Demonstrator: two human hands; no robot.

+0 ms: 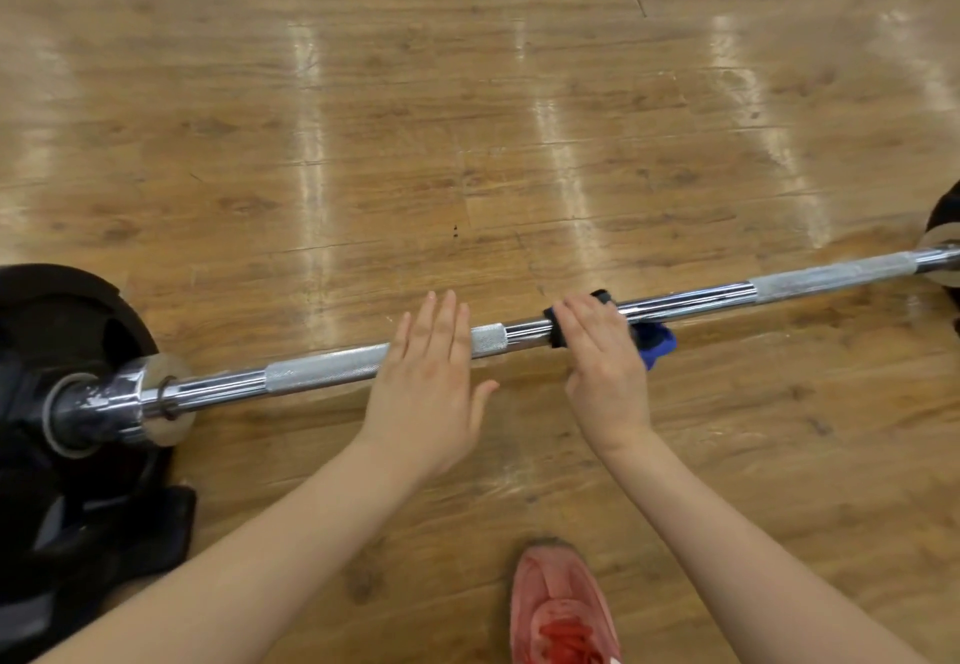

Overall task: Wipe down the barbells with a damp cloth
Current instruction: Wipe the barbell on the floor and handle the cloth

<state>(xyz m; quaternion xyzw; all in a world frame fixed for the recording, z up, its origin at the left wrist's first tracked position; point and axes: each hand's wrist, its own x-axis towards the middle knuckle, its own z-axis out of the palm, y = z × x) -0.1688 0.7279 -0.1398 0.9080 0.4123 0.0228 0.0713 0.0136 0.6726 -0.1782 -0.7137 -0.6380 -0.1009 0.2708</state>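
I press my right hand [605, 367] around a dark blue-edged cloth [655, 343] wrapped on the long chrome barbell [685, 298] lying across the wooden floor [467, 117]. My flat, released left hand [428, 382] steadies the shaft, probably against rolling.

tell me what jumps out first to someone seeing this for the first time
A long chrome barbell lies across the wooden floor, slanting from a black weight plate at the left edge up toward the right. Near its middle, the right hand presses a dark blue cloth around the bar, while the left hand lies flat on the bar beside it. A pink shoe shows at the bottom.
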